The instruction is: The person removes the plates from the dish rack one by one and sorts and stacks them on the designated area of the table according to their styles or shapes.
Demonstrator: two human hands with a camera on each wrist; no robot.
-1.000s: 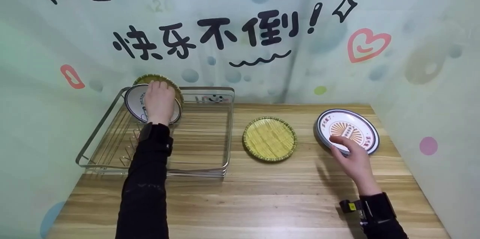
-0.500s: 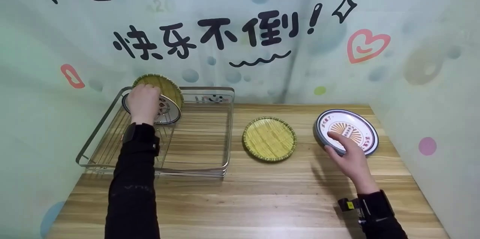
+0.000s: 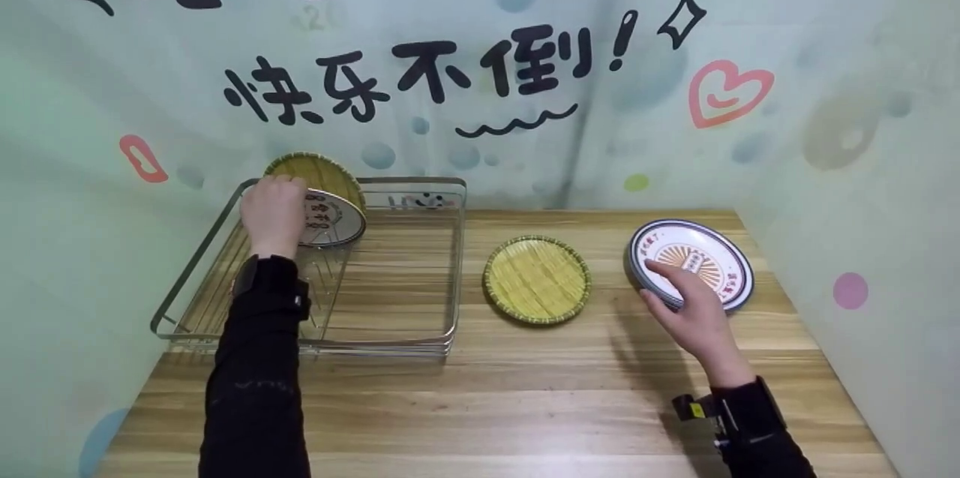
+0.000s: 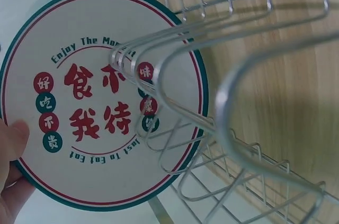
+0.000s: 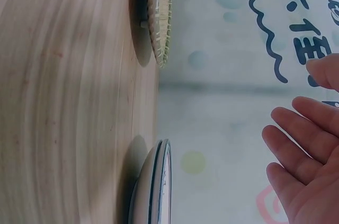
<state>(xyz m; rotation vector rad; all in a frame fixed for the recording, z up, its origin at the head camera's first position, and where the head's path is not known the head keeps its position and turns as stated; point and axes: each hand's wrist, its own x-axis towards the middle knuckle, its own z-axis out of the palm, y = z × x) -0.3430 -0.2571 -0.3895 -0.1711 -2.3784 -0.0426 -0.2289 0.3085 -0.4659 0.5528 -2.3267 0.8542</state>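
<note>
My left hand point(image 3: 274, 214) pinches the left edge of a white plate point(image 3: 334, 219) inside the wire dish rack point(image 3: 457, 268). In the left wrist view the plate's printed face point(image 4: 95, 181), with red lettering and a teal rim, stands among the rack's wire prongs point(image 4: 159, 75). Right behind the plate, a round woven bamboo tray point(image 3: 311, 169) leans upright at the rack's back. My right hand point(image 3: 696, 320) is held over the near edge of a stack of white plates point(image 3: 694, 260); its fingers point(image 5: 288, 139) are extended and hold nothing in the right wrist view.
A second woven bamboo tray point(image 3: 538, 279) lies flat on the wooden table point(image 3: 525, 418) between the rack and the plate stack. Printed fabric walls point(image 3: 540, 155) enclose the table at the back and sides.
My left hand has shifted left, from over the plate's right part to its left edge, and the plate's face has turned. My right hand has drifted slightly left.
</note>
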